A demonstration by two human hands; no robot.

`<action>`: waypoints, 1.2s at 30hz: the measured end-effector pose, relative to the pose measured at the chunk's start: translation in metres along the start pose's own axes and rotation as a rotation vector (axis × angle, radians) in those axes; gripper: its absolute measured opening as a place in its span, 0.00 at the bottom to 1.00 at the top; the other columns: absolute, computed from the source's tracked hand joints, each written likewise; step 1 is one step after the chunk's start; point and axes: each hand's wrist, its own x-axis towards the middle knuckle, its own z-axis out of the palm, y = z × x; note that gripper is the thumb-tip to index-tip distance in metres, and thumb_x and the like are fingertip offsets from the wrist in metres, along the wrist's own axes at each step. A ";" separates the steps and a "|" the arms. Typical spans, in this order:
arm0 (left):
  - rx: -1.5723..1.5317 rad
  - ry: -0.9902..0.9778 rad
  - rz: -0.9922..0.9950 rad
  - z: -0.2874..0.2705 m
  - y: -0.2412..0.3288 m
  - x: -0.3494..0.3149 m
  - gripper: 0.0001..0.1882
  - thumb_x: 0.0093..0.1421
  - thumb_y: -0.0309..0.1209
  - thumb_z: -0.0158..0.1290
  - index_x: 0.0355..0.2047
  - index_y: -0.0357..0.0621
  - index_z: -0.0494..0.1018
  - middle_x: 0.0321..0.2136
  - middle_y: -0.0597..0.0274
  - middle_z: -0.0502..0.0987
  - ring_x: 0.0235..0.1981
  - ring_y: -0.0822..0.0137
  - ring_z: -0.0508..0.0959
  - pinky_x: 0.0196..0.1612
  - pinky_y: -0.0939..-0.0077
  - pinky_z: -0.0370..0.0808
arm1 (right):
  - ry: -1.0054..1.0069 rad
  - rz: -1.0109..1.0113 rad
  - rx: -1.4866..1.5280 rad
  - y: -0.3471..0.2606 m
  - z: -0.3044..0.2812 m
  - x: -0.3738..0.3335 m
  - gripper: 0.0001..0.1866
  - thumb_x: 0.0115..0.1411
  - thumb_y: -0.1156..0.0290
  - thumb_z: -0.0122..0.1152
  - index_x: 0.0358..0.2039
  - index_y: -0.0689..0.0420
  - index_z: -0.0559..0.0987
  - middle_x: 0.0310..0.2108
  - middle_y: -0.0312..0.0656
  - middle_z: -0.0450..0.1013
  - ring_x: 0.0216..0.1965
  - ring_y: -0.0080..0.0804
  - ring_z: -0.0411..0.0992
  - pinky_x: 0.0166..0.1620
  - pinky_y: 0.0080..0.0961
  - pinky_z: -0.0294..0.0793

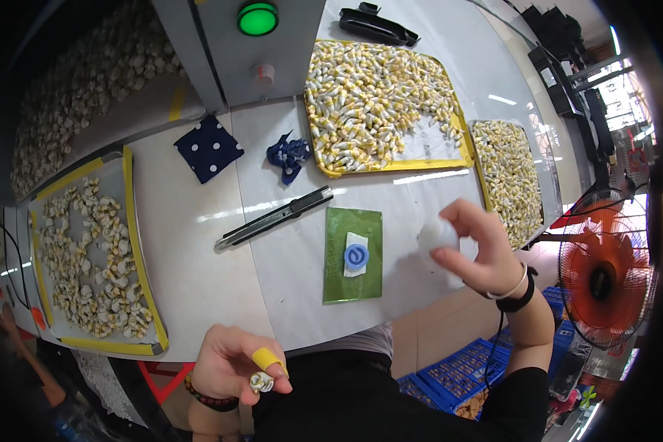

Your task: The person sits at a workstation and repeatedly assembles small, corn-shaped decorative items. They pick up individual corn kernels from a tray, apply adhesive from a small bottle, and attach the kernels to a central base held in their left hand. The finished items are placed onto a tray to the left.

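Observation:
My left hand (232, 361), with yellow tape wrapped round one finger, is near the table's front edge. Its fingertips pinch a small white-and-yellow piece (261, 381); whether it is one piece or a few together, I cannot tell. My right hand (486, 247) is above the table on the right, thumb and fingers closed round a whitish, rounded, translucent thing (437, 239) whose kind is unclear. Between the hands lies a green rectangular mat (334, 283), bearing a blue round cap-like piece (356, 256) on a white patch. A retractable utility knife (274, 218) lies left of the mat.
Yellow-edged trays of small white-and-yellow pieces stand at the back (324, 171), far right (483, 173) and left (134, 243). A dotted navy cloth (208, 149) and a crumpled one (289, 156) lie below a grey machine housing (254, 66) with a green light. An orange fan (604, 272) stands right.

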 end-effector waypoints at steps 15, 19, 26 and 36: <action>0.022 -0.003 0.101 0.008 -0.005 -0.002 0.19 0.43 0.30 0.66 0.32 0.30 0.74 0.22 0.47 0.77 0.26 0.59 0.77 0.31 0.67 0.77 | 0.388 0.261 -0.363 0.112 -0.172 0.139 0.22 0.44 0.62 0.68 0.36 0.65 0.77 0.28 0.41 0.75 0.31 0.24 0.72 0.36 0.21 0.69; 0.009 0.013 0.098 0.010 -0.006 -0.002 0.19 0.43 0.29 0.66 0.32 0.29 0.74 0.23 0.46 0.77 0.26 0.58 0.78 0.32 0.67 0.77 | 0.406 0.319 -0.413 0.121 -0.168 0.140 0.24 0.43 0.63 0.69 0.37 0.66 0.74 0.32 0.43 0.74 0.34 0.28 0.72 0.37 0.22 0.70; -0.001 -0.067 0.086 0.004 -0.004 0.002 0.19 0.43 0.27 0.66 0.33 0.28 0.74 0.24 0.45 0.76 0.28 0.58 0.78 0.33 0.69 0.77 | 0.441 -0.028 -0.517 0.076 -0.132 0.100 0.12 0.49 0.73 0.59 0.35 0.61 0.72 0.29 0.42 0.70 0.32 0.31 0.70 0.37 0.26 0.71; -0.047 -0.074 0.087 0.010 -0.008 0.005 0.19 0.43 0.24 0.65 0.34 0.26 0.73 0.26 0.44 0.76 0.29 0.58 0.78 0.35 0.69 0.76 | 0.072 0.002 -0.523 0.044 -0.064 0.118 0.09 0.48 0.77 0.58 0.31 0.63 0.73 0.24 0.45 0.72 0.27 0.35 0.72 0.32 0.27 0.70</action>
